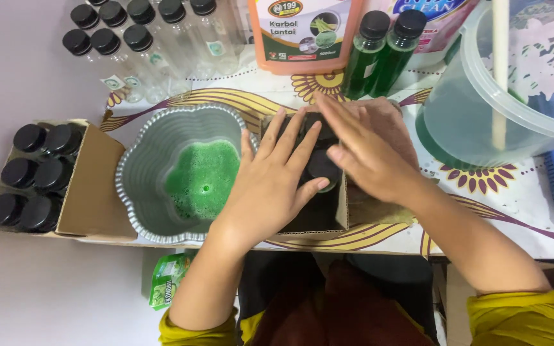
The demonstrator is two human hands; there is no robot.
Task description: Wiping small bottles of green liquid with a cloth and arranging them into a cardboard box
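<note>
My left hand [270,182] lies flat with its fingers spread over the black-capped bottles [320,168] packed in a small cardboard box [341,214] at the table's front edge. My right hand [367,157] reaches across from the right. Its straight fingers rest on the same caps and overlap my left fingertips. Neither hand grips anything. Most of the bottles in the box are hidden under the hands. A brown cloth [389,115] lies under and behind my right hand.
A silver scalloped bowl [142,160] with foamy green liquid [201,179] sits left of the box. Further left is another carton [91,186] of capped bottles. Behind stand empty clear bottles [155,45], two green-filled bottles [379,54], an orange pouch [299,35], and a clear bucket [476,109] with a white stick [499,70].
</note>
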